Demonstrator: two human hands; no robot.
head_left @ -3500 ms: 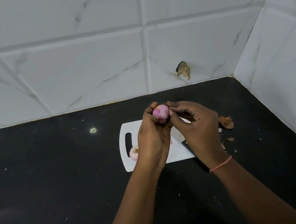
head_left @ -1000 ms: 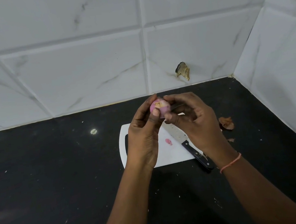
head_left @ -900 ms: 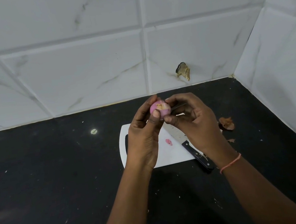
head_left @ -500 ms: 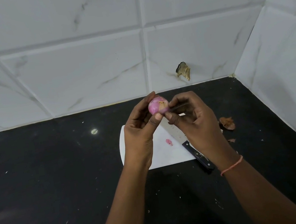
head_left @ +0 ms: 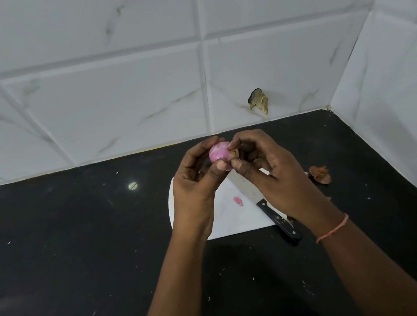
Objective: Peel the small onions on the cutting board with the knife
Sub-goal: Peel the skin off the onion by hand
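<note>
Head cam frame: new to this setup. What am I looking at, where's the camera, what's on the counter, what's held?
No robot here: a person works bare-handed, filmed from a camera on their head looking down. The left hand holds a small pink onion; the right hand pinches a bit of skin at its side. On the black counter lies a white cutting board with a knife across it, unheld, and a pink scrap. Dry peel sits to the right.

onion (head_left: 219,153) being held above cutting board (head_left: 234,221) | knife (head_left: 263,205) being rested on board's right | peels (head_left: 320,174) lying further right
</note>
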